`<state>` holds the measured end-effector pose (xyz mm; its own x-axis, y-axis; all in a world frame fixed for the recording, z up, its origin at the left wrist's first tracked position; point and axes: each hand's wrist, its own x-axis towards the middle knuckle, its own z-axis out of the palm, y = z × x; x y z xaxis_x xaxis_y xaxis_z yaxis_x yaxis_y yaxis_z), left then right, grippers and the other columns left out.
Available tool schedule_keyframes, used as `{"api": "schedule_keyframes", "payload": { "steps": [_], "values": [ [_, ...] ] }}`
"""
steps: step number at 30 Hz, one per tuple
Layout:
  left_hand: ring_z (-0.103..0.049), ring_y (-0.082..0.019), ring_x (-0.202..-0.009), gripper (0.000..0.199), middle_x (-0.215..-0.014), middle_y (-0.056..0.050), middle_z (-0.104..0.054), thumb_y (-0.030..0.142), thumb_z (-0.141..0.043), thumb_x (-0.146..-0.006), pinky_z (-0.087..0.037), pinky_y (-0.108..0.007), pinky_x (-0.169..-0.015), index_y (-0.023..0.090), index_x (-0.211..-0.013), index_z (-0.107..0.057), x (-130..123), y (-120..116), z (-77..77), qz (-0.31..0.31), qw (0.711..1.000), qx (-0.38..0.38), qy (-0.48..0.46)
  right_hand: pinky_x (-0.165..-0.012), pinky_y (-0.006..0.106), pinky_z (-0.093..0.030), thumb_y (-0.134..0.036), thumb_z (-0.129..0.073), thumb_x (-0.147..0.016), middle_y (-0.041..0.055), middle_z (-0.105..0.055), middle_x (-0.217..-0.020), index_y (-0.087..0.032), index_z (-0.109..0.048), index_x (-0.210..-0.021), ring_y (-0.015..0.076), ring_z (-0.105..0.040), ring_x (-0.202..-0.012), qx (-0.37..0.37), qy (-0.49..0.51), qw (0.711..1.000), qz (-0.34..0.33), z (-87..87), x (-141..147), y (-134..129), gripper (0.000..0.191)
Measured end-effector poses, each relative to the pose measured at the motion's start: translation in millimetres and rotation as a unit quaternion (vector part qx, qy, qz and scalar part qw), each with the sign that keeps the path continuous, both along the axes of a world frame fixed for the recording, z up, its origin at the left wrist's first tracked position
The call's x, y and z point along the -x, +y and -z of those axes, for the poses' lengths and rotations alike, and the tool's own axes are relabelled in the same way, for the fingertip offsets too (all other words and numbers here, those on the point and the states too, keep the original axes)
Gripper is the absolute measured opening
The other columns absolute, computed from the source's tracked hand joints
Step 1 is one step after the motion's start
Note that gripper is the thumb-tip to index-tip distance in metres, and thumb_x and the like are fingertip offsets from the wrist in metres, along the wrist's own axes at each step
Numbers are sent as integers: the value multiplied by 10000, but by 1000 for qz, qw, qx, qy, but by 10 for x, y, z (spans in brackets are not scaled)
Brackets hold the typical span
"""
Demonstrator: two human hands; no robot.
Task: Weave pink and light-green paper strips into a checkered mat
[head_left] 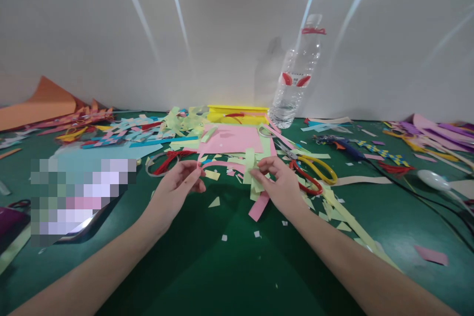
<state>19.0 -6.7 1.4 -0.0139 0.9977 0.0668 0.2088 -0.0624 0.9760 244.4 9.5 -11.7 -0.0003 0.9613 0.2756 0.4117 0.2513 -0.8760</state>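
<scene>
We record a green tabletop (237, 276) bearing a phone (91, 202) at nine o'clock, orange paper (40, 103) at ten, a pink sheet (233, 139) at twelve, a clear bottle (292, 96) at one, scissors (295, 159) at two.

Pink strip (224, 163), pale-green paper (250, 159) — scissor handles (295, 166) red, yellow — blue-yellow checked braid (385, 153), green tabletop (222, 276).

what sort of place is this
Probably a paper-craft work spot, though whether in a workshop, classroom or home I can't tell. The signs: coloured paper strips strewn over a green tabletop, and red-and-yellow scissors lying among them.
</scene>
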Motion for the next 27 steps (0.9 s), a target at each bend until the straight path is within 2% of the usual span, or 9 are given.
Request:
{"api": "schedule_keyframes", "payload": {
  "steps": [7, 12, 19, 22, 27],
  "values": [
    [-646, -209, -774, 373, -769, -22, -633, 532, -496, -840, -522, -378, -785, 200, -1007, -517, -23, -49, -23, 81, 990, 0, 114, -614, 294, -486, -415, -611, -794, 42, -666, -766, -202, -619, -770, 183, -617, -715, -44, 9, 998, -32, 64, -30, 18, 215],
    [-606, -181, -662, 408, -749, -22, -629, 539, -466, -844, -502, -314, -620, 189, -1049, -514, -16, -45, 25, 120, 981, 9, 150, -620, 295, -494, -361, -575, -823, 43, -680, -785, -194, -659, -838, 188, -625, -721, -51, 38, 998, -28, 98, -43, 22, 188],
    [-507, -143, -545, 426, -675, 3, -579, 559, -436, -857, -450, -284, -543, 184, -1044, -513, -3, -60, -17, 97, 981, 32, 162, -755, 347, -530, -368, -569, -827, 64, -707, -921, -200, -669, -941, 205, -658, -854, -29, 51, 998, -14, 69, -35, 33, 226],
    [-502, -143, -546, 419, -649, 9, -560, 556, -443, -856, -439, -274, -537, 179, -1027, -510, -12, -81, -50, 67, 988, 21, 141, -705, 345, -539, -330, -605, -777, 66, -701, -894, -194, -646, -931, 211, -663, -839, 1, 46, 999, -20, 74, -34, 50, 210],
    [-500, -141, -560, 411, -684, -1, -573, 546, -470, -844, -432, -265, -528, 180, -1026, -514, -13, -71, -40, 55, 991, 9, 119, -627, 307, -516, -310, -620, -740, 52, -689, -818, -193, -635, -855, 202, -652, -780, -11, 43, 999, -20, 94, -28, 71, 165]
  ]
}}
